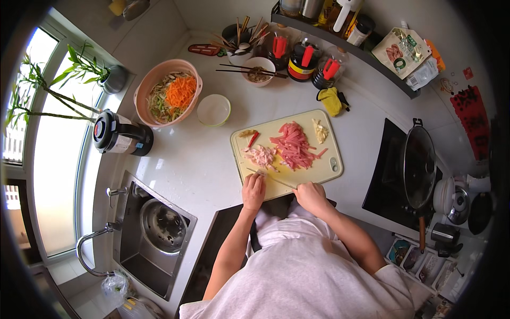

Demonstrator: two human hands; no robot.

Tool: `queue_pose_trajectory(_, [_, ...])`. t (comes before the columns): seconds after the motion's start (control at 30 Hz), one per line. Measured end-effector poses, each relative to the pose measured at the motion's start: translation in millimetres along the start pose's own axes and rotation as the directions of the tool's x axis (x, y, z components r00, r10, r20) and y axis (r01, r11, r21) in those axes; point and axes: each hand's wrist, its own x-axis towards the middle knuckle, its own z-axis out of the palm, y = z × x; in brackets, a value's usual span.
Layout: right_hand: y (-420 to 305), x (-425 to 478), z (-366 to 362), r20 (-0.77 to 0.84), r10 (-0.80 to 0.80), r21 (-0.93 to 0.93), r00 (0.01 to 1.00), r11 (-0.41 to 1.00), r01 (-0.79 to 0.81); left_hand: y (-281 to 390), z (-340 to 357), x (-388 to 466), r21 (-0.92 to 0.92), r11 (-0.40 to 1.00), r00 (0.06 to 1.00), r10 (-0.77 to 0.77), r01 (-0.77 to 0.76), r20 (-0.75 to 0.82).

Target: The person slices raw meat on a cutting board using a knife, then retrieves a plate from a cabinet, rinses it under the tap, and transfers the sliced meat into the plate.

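My right hand (312,198) is closed around the handle of a kitchen knife (281,182), whose narrow blade points left over the cream cutting board (330,175). With bent fingers, my left hand (254,192) holds a small pale piece of meat (261,172) against the blade at the board's near left. Sliced pink meat strips (295,145) are heaped mid-board. Paler chopped meat pieces (261,156) lie left of them. Above these are a red chili (253,139) and a piece of ginger (248,133). Chopped garlic (320,130) sits at the far right.
A pink colander (140,95) of shredded vegetables and a small bowl (214,110) stand far left. Chopsticks (251,71) rest across another bowl (259,83). The sink (133,243) is left; a lidded pan (419,167) sits on the black cooktop (382,175), right. A yellow cloth (332,101) lies behind the board.
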Motion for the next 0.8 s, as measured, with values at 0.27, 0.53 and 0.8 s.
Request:
queue_pose_trajectory(0.27, [5,8,11,0.044,-0.026,-0.040,0.999,0.999,0.027,-3,1,-3,0.028,1.000,0.999,-0.007,0.006,0.032])
queue_pose_trajectory(0.53, [-8,40,32,0.097,-0.041,-0.009,0.994,0.999,0.042,-5,2,1,0.037,0.997,0.998,-0.066,0.066,-0.018])
queue_pose_trajectory(0.8, [-7,42,20,0.151,0.019,0.024,0.988,0.999,-0.022,1,1,8,0.000,0.994,0.992,-0.110,0.110,-0.060])
